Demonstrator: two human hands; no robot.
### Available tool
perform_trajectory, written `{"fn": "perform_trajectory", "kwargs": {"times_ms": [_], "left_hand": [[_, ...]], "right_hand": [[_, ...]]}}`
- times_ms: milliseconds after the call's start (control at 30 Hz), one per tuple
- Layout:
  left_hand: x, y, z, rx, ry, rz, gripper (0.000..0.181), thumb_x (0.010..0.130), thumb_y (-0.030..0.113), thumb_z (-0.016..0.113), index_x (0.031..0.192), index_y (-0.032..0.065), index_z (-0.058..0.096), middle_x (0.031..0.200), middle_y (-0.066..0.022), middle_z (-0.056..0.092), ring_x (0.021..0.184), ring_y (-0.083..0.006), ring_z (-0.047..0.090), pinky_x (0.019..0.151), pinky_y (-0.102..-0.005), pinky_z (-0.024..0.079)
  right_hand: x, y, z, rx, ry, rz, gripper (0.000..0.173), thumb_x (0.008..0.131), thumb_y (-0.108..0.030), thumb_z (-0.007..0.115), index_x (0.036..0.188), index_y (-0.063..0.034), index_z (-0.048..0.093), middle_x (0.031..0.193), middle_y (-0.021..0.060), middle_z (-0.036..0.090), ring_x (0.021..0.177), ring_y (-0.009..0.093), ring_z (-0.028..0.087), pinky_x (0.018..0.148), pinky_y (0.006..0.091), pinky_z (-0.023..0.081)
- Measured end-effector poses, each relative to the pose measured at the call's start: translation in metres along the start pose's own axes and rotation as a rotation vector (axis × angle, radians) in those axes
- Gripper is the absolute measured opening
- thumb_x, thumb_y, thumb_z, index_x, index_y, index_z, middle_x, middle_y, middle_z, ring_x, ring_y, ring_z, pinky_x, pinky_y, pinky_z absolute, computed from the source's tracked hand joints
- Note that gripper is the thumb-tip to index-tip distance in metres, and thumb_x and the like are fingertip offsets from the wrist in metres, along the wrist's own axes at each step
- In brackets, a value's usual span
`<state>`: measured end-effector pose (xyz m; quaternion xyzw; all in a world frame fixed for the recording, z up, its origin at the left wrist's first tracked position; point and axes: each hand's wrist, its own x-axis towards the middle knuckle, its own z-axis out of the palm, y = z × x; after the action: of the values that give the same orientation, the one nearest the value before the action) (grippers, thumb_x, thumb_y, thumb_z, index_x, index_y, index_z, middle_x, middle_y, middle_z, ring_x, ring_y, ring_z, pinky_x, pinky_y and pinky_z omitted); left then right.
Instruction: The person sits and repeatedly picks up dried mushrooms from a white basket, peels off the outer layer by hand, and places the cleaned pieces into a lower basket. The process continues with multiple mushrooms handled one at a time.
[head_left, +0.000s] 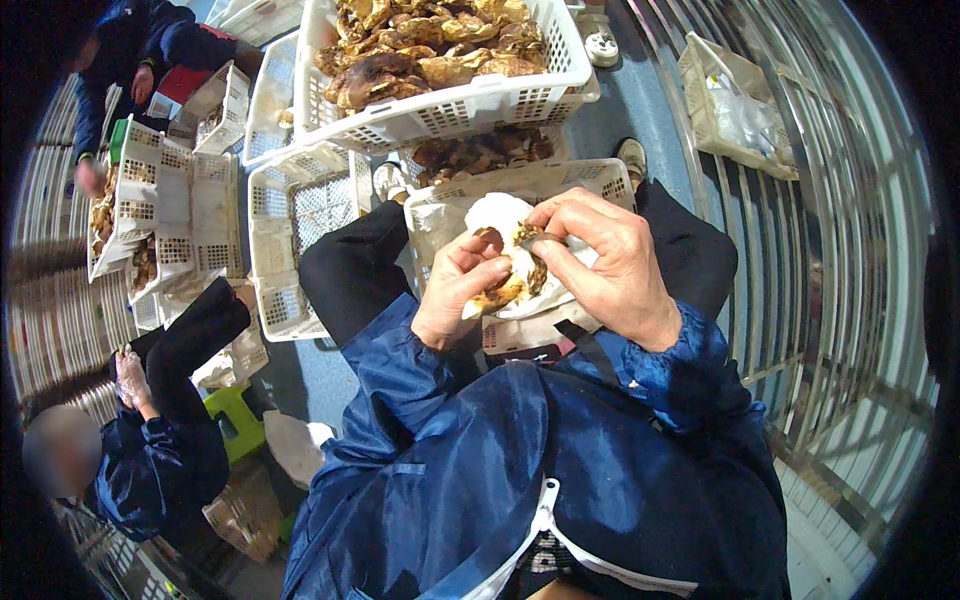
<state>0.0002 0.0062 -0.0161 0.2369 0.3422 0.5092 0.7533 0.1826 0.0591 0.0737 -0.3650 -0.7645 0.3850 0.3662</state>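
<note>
Between my two hands is a brown and cream piece (498, 297), perhaps dried mushroom, broken or bent at its middle. My left hand (466, 283) pinches its left side between thumb and fingers. My right hand (600, 251) grips a darker, frilled part (534, 262) on the right with thumb and forefinger. Whether the two parts are still joined I cannot tell. Behind the fingers a white lump (498, 213) shows over a lined white plastic crate (600, 176) between my knees. My fingers hide part of the piece.
A white crate (465, 105) heaped with similar brown pieces (442, 45) stands ahead, above a lower crate of darker ones (484, 154). An open crate (274, 225) is at my left. Two co-workers (142, 465) sit further left among crates. Metal racks (757, 247) line the right, holding another crate (694, 112).
</note>
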Motion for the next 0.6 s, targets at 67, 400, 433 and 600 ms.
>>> {"fn": "perform_trajectory", "kwargs": {"times_ms": [67,400,433,600], "left_hand": [[-0.004,0.007,0.013,0.053,0.042,0.02,0.027,0.083,0.003,0.063,0.109,0.0012,0.056,0.093,-0.0019,0.059,0.083,-0.0084,0.057,0.074,-0.0227,0.047],[-0.003,0.003,0.012,-0.026,0.071,-0.023,0.025,0.083,0.006,0.063,0.107,0.0009,0.056,0.086,-0.0006,0.057,0.079,-0.0072,0.055,0.07,-0.0213,0.047],[-0.002,0.003,0.012,-0.044,0.074,-0.017,0.025,0.084,0.006,0.062,0.107,0.0011,0.056,0.089,-0.0018,0.058,0.08,-0.0073,0.056,0.071,-0.0212,0.047],[-0.003,0.003,0.004,0.032,0.011,0.042,0.029,0.084,0.003,0.061,0.113,0.0009,0.055,0.098,-0.0037,0.061,0.085,-0.0087,0.058,0.074,-0.0224,0.048]], "right_hand": [[-0.001,-0.002,0.001,-0.029,0.02,-0.009,0.006,0.074,0.004,0.062,0.074,0.0024,0.056,0.085,0.0134,0.064,0.078,0.023,0.063,0.069,0.0295,0.049],[-0.001,0.008,-0.014,0.065,0.176,0.036,0.003,0.076,0.004,0.06,0.076,0.0029,0.057,0.09,0.0129,0.065,0.085,0.02,0.062,0.078,0.0293,0.047],[0.0,0.007,-0.014,0.077,0.114,0.023,0.004,0.075,0.003,0.061,0.075,0.0026,0.057,0.091,0.0129,0.065,0.086,0.02,0.062,0.078,0.0293,0.046],[0.0,0.0,0.003,-0.054,0.025,-0.114,0.007,0.073,0.002,0.063,0.074,0.0019,0.057,0.091,0.0142,0.064,0.082,0.023,0.063,0.071,0.0305,0.049]]}}
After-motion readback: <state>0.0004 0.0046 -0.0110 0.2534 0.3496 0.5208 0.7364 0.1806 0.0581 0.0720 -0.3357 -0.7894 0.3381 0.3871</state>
